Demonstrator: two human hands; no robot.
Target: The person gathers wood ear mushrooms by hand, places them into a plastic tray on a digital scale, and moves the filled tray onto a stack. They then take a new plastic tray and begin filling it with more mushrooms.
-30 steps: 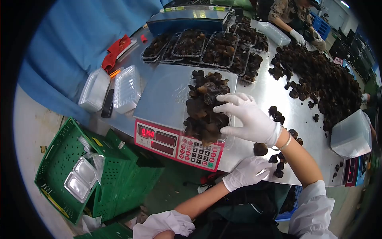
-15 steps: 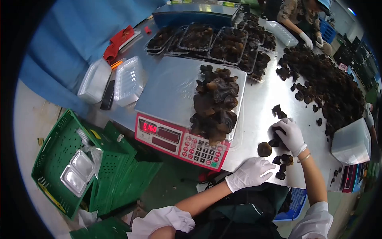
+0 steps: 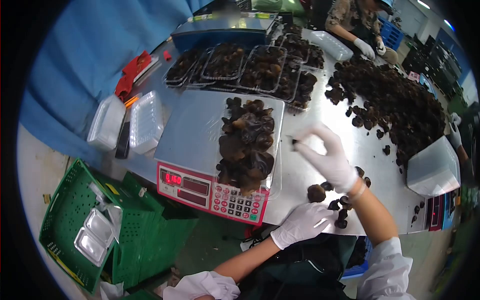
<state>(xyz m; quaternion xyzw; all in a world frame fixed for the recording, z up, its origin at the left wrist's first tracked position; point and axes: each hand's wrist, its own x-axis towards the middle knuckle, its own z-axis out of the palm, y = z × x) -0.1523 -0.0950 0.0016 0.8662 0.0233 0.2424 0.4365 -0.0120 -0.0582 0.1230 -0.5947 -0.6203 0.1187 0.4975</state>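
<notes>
My right hand (image 3: 327, 157), in a white glove, is raised over the steel table to the right of the scale. A small dark piece of wood ear mushroom (image 3: 294, 142) is pinched between its thumb and finger. At the table's near edge rests my gloved left hand (image 3: 306, 221), fingers stretched out and nothing seen in them. Beside its fingertips lie several loose wood ear mushrooms (image 3: 341, 214). A clear plastic tray heaped with wood ear mushrooms (image 3: 247, 145) sits on the scale (image 3: 172, 120), whose red display reads 0.160.
Filled clear trays (image 3: 262, 67) crowd the back of the table (image 3: 310, 120). A large mushroom pile (image 3: 395, 105) spreads at right, near stacked trays (image 3: 435, 167). Empty trays (image 3: 146, 122) stand left, above green crates (image 3: 75, 225). A gloved co-worker (image 3: 352, 25) works at the far side.
My right hand has lifted from the loose mushrooms and moved up and left toward the scale, a small piece in its pinch. My left hand stays at the table edge. The view has shifted.
</notes>
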